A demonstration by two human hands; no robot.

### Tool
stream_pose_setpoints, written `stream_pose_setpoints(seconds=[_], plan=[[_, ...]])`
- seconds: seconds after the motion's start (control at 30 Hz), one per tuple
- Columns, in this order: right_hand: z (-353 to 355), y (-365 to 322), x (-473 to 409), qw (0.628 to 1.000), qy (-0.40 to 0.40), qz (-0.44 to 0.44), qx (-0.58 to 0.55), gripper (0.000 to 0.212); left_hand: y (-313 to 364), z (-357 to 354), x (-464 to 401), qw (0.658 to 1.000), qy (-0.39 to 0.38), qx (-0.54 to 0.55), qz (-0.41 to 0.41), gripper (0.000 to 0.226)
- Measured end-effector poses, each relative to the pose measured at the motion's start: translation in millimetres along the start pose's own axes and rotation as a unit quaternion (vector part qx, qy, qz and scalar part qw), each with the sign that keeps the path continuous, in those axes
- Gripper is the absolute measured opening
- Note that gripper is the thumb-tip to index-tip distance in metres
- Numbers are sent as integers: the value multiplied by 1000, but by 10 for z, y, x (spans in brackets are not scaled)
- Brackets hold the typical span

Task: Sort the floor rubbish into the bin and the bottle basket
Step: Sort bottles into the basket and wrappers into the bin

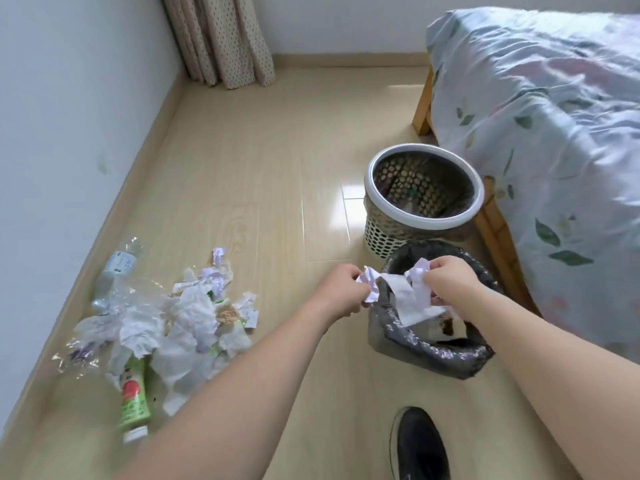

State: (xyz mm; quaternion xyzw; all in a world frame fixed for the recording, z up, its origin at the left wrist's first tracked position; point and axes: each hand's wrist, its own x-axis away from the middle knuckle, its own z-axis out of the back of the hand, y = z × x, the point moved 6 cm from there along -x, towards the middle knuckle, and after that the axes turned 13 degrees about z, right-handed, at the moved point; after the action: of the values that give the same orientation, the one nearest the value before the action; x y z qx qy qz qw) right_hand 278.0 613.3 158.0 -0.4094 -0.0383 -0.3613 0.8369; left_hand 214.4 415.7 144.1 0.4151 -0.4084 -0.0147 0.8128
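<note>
A crumpled strip of white paper point(403, 292) is stretched left to right between the two hands, its long axis roughly level, above the near bin point(433, 351) lined with a black bag. Its left end is pinched by the left hand point(341, 289), its right end by the right hand point(450, 280). The perforated bottle basket point(424, 197) stands just beyond. The rubbish pile point(166, 317) lies well to the left, a green bottle point(133, 398) pointing cap-near.
</note>
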Motion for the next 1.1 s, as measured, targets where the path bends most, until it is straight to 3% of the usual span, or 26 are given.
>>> stream_pose_setpoints(seconds=[0.1, 0.2, 0.27, 0.37, 0.6, 0.77, 0.9, 1.1], plan=[[248, 390, -126, 999, 15, -36, -25, 21, 266, -551, -243, 1000, -17, -19, 5, 10], [384, 680, -239, 998, 36, -41, -33, 40, 369, -897, -444, 998, -24, -57, 22, 31], [340, 804, -254, 996, 8, -69, -62, 41, 355, -946, -534, 996, -10, -85, 21, 30], [284, 850, -267, 998, -27, -55, -33, 34, 293, -831, -578, 996, 22, -85, 17, 20], [9, 211, -105, 995, -68, 35, 61, 36, -154, 176, -219, 987, 95, -127, 6, 24], [-815, -607, 312, 978, -142, 134, 71, 31, -891, 1288, 182, 975, 152, -142, 72, 24], [-1802, -1059, 725, 959, -217, 163, 87, 38, -1765, 2050, 444, 964, 178, -140, 139, 19], [-3127, -1221, 1228, 906, -332, 208, 160, 40, -2976, 2330, 522, 950, 108, -186, 228, 18]])
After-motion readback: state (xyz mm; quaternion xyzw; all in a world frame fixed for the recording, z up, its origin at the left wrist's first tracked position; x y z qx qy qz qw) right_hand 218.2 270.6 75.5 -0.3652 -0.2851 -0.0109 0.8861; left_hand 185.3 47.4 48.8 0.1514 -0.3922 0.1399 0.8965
